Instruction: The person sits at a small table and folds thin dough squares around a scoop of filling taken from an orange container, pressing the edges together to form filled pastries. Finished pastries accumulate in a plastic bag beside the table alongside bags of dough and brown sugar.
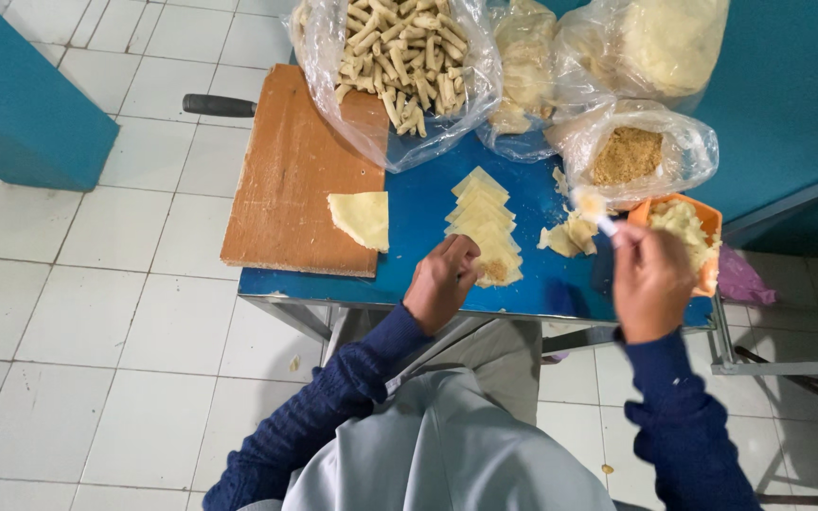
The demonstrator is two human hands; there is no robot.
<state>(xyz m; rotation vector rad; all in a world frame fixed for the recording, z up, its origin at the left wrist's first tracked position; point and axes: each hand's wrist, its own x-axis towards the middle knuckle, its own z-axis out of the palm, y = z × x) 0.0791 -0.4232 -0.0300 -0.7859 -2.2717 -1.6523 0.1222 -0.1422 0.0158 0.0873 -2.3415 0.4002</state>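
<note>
Wrapper stack (485, 227) lies between wooden board (295, 175) and tub (688, 237).

Left hand (442, 280) presses the fanned row of pale triangular dough wrappers (485, 227) on the blue table (418, 237); right hand (650, 279) holds what seems a small white spoon (600, 218).

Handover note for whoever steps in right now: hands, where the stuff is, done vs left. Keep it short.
Left hand: fingers curled on the near end of the wrapper stack, pinning it to the blue table.
Right hand: grip shut on a white spoon carrying a dab of filling, beside the orange tub.
Placement: one loose wrapper lies half on the wooden board. Scraps sit between stack and tub.
Done: a bag of rolled sticks is at the far edge.
Left: the stack is unrolled; a little filling shows on the nearest wrapper.
</note>
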